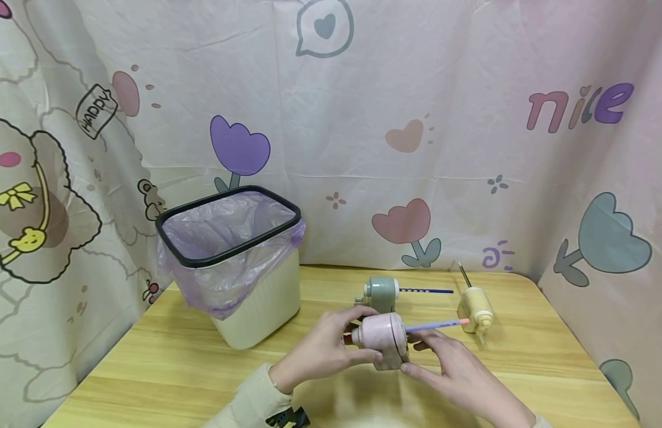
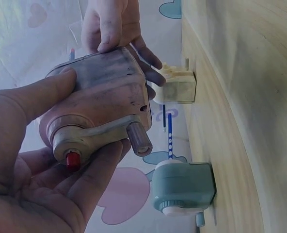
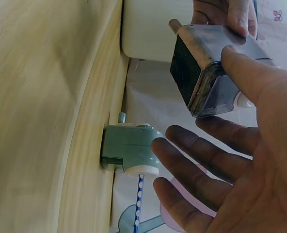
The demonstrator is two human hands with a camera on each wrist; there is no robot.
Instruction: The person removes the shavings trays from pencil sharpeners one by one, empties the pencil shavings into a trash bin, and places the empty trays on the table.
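Observation:
My left hand (image 1: 331, 346) grips a pink crank pencil sharpener (image 1: 381, 340), thumb on one side and fingers round the other, held above the table. A light purple pencil (image 1: 435, 326) with a pink end sticks out of its front, pointing right. In the left wrist view its crank handle (image 2: 102, 133) and red knob (image 2: 72, 161) face the camera. My right hand (image 1: 462, 370) is at the sharpener's front end, thumb touching its edge, the other fingers spread and loosely bent. A clear drawer (image 3: 220, 94) shows beside that thumb in the right wrist view.
Behind the hands stands a green sharpener (image 1: 381, 292) with a dark blue pencil (image 1: 427, 291) in it. A yellow sharpener (image 1: 474, 308) holding a dark pencil (image 1: 464, 274) is at the right. The bin (image 1: 267, 303) with a purple liner stands at the left, against a printed curtain.

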